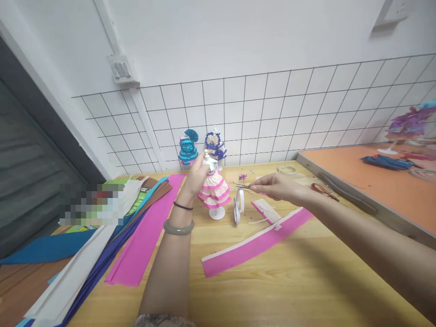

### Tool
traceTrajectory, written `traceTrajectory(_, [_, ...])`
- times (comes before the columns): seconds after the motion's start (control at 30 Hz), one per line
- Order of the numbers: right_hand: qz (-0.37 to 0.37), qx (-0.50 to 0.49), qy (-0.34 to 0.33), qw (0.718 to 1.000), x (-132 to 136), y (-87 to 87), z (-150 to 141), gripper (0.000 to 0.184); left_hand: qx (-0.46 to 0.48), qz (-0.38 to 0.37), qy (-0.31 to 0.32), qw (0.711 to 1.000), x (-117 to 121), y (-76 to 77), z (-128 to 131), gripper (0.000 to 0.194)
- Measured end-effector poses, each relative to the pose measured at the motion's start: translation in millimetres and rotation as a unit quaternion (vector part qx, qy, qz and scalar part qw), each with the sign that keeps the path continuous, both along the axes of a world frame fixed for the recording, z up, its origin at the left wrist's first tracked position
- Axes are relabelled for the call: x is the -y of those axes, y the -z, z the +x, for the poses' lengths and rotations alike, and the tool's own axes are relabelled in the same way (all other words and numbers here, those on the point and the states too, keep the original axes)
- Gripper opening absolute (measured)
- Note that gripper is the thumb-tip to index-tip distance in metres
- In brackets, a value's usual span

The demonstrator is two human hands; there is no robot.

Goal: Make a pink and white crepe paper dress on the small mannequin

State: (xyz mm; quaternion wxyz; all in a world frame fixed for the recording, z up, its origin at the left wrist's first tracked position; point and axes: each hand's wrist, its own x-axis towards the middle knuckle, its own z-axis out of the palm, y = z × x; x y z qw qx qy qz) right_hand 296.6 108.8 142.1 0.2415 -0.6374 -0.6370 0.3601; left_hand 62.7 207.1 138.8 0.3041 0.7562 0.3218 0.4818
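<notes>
My left hand [196, 175] is closed round the upper part of a small white mannequin [210, 164], which stands upright on its round base. A tiered cream and pink paper skirt [215, 190] hangs from the mannequin. To the right, my right hand [272, 186] pinches a pair of thin metal tweezers [242, 186], whose tips point left toward the skirt and are apart from it. Just below the tweezers are rolls of white tape [237, 210], standing on edge. A long pink paper strip [245, 255] with a pale edge lies in front.
Long strips of coloured crepe paper [145, 245] cover the left side of the table. Behind the mannequin stand a teal paper dress [188, 147] and a purple and cream one [214, 141], near the wall grid. An orange board [384, 190] with a raised edge lies right.
</notes>
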Motion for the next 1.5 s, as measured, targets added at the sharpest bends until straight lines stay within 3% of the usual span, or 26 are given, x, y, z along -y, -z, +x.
traceTrajectory(0.1, [-0.004, -0.003, 0.0, 1.0, 1.5, 3.5, 3.1, 0.054, 0.036, -0.031, 0.012, 0.999, 1.6, 0.6, 5.4, 0.04])
traceTrajectory(0.3, [-0.014, -0.002, 0.019, 1.0, 5.3, 5.2, 7.2, 0.058, 0.014, 0.002, -0.029, 0.999, -2.0, 4.8, 8.1, 0.039])
traceTrajectory(0.53, [-0.023, -0.015, 0.029, 0.999, 8.2, 4.7, 2.3, 0.058, -0.037, 0.024, -0.086, 0.995, -1.2, 7.0, 8.3, 0.05])
traceTrajectory(0.63, [-0.024, -0.021, 0.034, 0.999, 8.4, 4.8, 0.6, 0.058, -0.035, 0.046, -0.097, 0.994, -4.4, 9.5, 8.0, 0.068])
traceTrajectory(0.8, [-0.018, -0.03, 0.023, 0.999, 9.0, 1.1, -1.9, 0.057, -0.024, 0.067, -0.079, 0.994, -7.4, 11.9, 6.2, 0.085])
traceTrajectory(1.07, [-0.017, -0.021, 0.01, 1.0, 7.7, 1.4, -0.1, 0.054, 0.003, 0.036, -0.063, 0.997, -0.8, 6.6, 4.3, 0.109])
traceTrajectory(1.33, [-0.018, -0.016, 0.014, 1.0, 8.6, 3.0, 0.8, 0.057, -0.004, 0.025, -0.017, 1.0, -2.3, 5.5, 0.0, 0.111])
traceTrajectory(1.5, [-0.017, -0.028, 0.007, 0.999, 7.4, 5.0, 2.6, 0.059, -0.06, 0.071, -0.022, 0.995, 2.3, 2.1, -4.5, 0.101])
